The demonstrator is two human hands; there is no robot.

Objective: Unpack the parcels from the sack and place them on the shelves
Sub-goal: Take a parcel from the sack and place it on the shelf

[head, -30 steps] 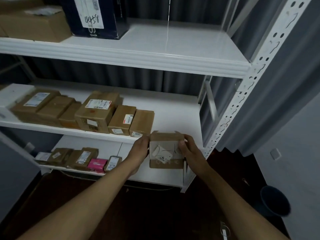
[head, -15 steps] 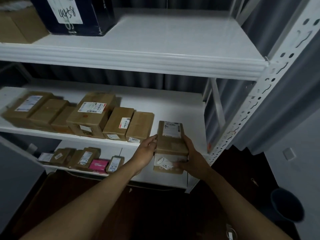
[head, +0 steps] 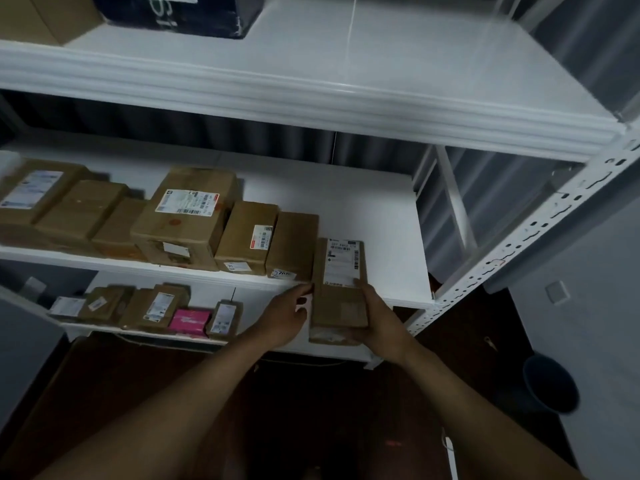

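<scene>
My left hand (head: 289, 315) touches the left side of the cardboard parcel (head: 341, 289) with its fingertips, the fingers mostly straight. My right hand (head: 379, 318) is curled around the near right corner, with the thumb on top beside the shipping label (head: 343, 261). Both hands are at the near end, so neither is clearly closer.

The parcel's long axis points away from me, into the middle shelf (head: 388, 237). Its far half already lies over the shelf edge; the near half hangs out in front. Just left of it, almost touching, stands the last box in the row (head: 294, 244). To the right and behind, the shelf surface is bare white. I judge the next move is a straight push forward.
</scene>
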